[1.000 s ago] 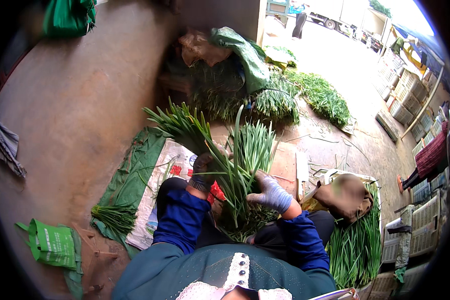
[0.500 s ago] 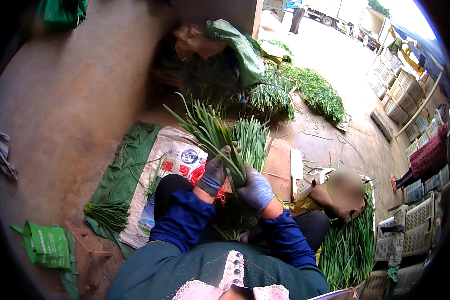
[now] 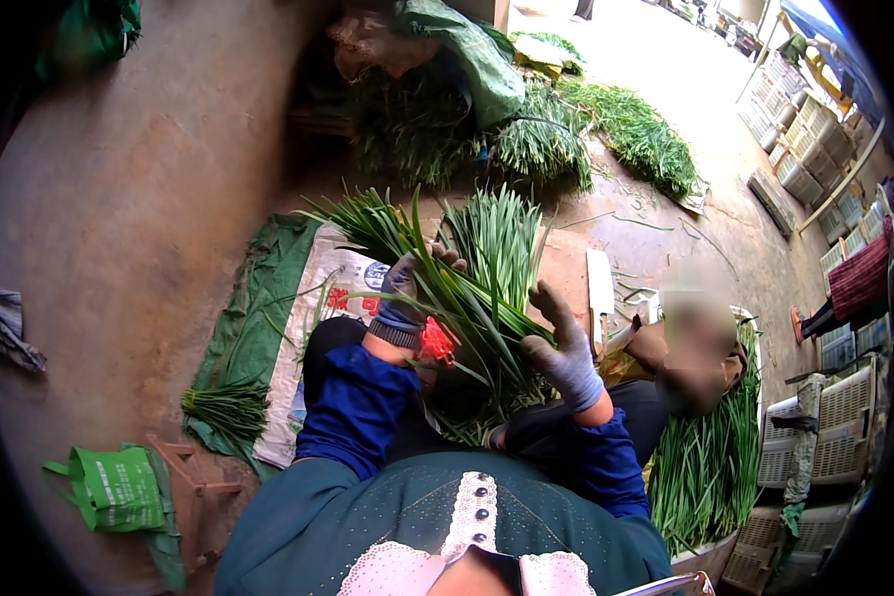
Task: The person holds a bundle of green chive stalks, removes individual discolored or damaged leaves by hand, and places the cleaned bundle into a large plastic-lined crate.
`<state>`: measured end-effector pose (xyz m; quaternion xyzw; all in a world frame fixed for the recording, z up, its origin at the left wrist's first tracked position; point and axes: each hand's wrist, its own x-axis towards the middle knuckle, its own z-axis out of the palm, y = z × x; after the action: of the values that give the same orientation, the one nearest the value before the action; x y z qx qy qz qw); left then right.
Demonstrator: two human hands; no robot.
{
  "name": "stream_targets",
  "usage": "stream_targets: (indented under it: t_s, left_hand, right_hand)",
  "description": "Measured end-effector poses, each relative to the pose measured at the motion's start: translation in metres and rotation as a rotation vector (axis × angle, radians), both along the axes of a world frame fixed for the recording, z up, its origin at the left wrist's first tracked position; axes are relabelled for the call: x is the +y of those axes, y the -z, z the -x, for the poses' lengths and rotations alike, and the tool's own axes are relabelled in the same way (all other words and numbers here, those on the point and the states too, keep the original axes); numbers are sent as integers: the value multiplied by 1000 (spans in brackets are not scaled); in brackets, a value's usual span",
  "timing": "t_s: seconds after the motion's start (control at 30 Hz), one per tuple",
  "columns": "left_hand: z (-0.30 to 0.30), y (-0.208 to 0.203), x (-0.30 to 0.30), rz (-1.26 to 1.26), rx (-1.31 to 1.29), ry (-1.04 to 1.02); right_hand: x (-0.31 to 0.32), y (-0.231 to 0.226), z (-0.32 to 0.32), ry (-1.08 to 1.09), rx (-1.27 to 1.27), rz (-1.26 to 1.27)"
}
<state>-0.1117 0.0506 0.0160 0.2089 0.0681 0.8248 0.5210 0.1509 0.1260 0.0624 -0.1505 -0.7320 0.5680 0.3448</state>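
My left hand (image 3: 399, 296), in a grey-and-lilac work glove, is closed around a bunch of long, flat-leaved garlic chives (image 3: 477, 310). The leaves slant from the upper left down toward my right knee, and their lower ends fan out. My right hand (image 3: 569, 363), gloved alike, is at the bunch's right end with thumb and fingers spread; it grips nothing. Just beyond my hands lies another pile of chives (image 3: 500, 236) on a brown board (image 3: 571, 260). Red ties (image 3: 436, 343) hang by my left wrist. More leaves (image 3: 477, 402) lie between my legs, partly hidden.
A printed white sack (image 3: 303, 288) and green cloth (image 3: 230, 343) lie left, with a small bundle (image 3: 226, 409). At right are a white flat strip (image 3: 599, 288) and a container of chives (image 3: 710, 477). Heaped greens (image 3: 631, 139) lie ahead. Crates (image 3: 844, 427) and a person (image 3: 857, 278) are far right.
My right hand has let go of the bunch and moved right, its fingers now spread. The bunch has fanned out and tipped rightward in my left hand. The whole view has shifted slightly.
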Motion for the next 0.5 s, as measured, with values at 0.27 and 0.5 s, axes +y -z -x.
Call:
stream_targets:
  t_s: [0.27, 0.5]
  left_hand:
    - [-3, -18, -9, -124, 68, -233]
    - [-23, -45, -19, -96, 53, -100]
  right_hand:
    - [-10, -7, -42, 272, -364, -751]
    - [-8, -6, -25, 379, -651, -625]
